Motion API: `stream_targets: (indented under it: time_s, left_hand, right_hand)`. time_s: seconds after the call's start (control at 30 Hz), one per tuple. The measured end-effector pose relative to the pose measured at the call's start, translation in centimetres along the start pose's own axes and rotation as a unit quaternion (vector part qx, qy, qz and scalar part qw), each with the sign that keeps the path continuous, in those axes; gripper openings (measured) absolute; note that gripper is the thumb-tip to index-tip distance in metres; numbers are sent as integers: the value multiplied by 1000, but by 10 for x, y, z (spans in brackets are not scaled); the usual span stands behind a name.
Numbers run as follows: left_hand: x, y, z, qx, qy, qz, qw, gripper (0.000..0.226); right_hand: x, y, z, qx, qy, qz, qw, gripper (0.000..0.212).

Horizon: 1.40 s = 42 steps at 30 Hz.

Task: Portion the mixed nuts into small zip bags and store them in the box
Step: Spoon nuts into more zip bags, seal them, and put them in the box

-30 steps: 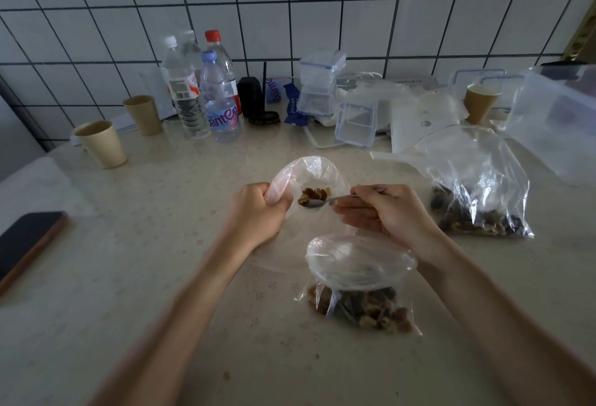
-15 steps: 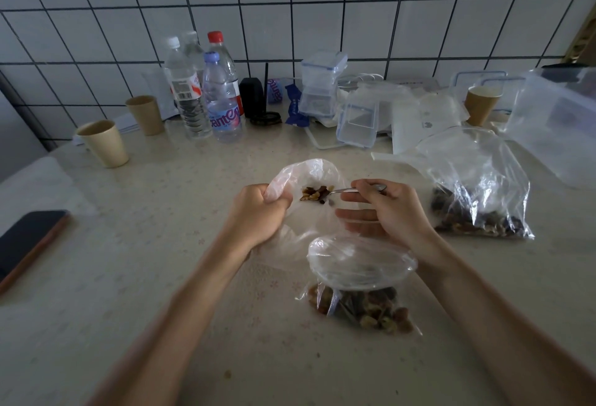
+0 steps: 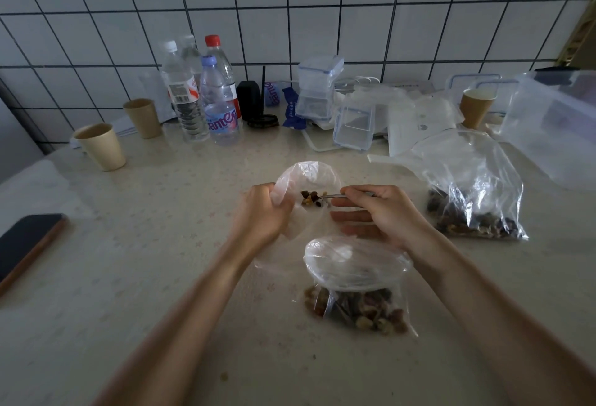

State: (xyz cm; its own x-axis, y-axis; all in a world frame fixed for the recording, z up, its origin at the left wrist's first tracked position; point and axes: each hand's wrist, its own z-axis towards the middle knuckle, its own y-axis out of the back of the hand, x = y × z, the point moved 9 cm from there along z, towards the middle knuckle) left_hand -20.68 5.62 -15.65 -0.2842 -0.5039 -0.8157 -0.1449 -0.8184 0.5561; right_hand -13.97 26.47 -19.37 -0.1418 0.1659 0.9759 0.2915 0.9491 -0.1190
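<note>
My left hand (image 3: 261, 212) grips the rim of a small clear zip bag (image 3: 309, 176) and holds its mouth open at the table's middle. My right hand (image 3: 377, 212) pinches a metal spoon (image 3: 335, 195) whose bowl, tilted inside the bag mouth, carries mixed nuts (image 3: 311, 199). In front of my hands stands a second small zip bag (image 3: 354, 280), open, with nuts in its bottom. A larger clear bag of mixed nuts (image 3: 471, 193) lies to the right. A big clear plastic box (image 3: 554, 122) sits at the far right.
Several water bottles (image 3: 206, 96) and two paper cups (image 3: 103, 146) stand at the back left by the tiled wall. Small clip-lid containers (image 3: 351, 125) and another cup (image 3: 475, 106) crowd the back right. A dark phone (image 3: 25, 244) lies at the left edge.
The spoon has tipped further inside the bag mouth, and my right hand has risen slightly. My left hand keeps its grip on the bag.
</note>
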Motion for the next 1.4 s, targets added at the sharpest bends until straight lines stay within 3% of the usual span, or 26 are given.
stream_targets:
  time_s: [0.2,0.33,0.57,0.8,0.97,1.13,1.23,1.4]
  left_hand:
    - [7,-1,5,2,11,-11,1000,30]
    - [10,-3,5,15,13,-15,1000,27]
    - [15,2,4,0,26,-73,997,28]
    - [20,0,6,5,47,-88,995,41]
    - [16,1,12,9,34,-58,998,25]
    - [7,17,8,6,-8,35,999,55]
    - [2,34,3,-20,-29,48,998,59]
    - [-22,56,-24,-72,-69,63,993,40]
  right_hand:
    - [-5,1,2,7,-15,12,1000,19]
    - [-6,0,1,2,-21,29,999,20]
    - [-9,7,-1,12,-59,86,994,22]
    - [2,14,-10,23,-38,57,997,26]
    - [25,15,-25,36,-7,27,999,26]
    - [53,11,-47,49,26,15,998,26]
    - [67,12,-63,55,41,14,998,26]
    - [72,21,-91,65,44,33,996,28]
